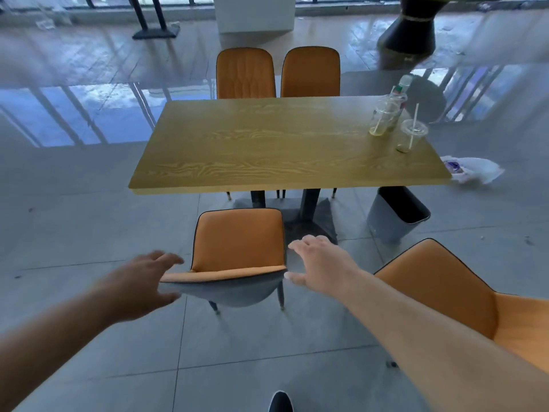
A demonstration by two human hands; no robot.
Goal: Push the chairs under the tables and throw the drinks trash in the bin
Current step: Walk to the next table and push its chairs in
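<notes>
An orange chair (pixel 237 242) stands pulled out from the near side of the wooden table (pixel 267 150). My left hand (pixel 142 283) is open at the left end of its backrest top, and my right hand (pixel 318 263) is open at the right end, fingers spread. A second orange chair (pixel 439 289) stands angled out at the near right. On the table's right end are two clear plastic cups with straws (pixel 411 135) (pixel 383 118) and a plastic bottle (pixel 401 90). A grey bin (pixel 396 217) sits on the floor under the table's right end.
Two more orange chairs (pixel 245 74) (pixel 310 72) are tucked in at the far side. A white plastic bag (pixel 475 169) lies on the floor right of the table. A white pillar base (pixel 254 13) and a dark planter (pixel 413 28) stand beyond. The floor is grey tile.
</notes>
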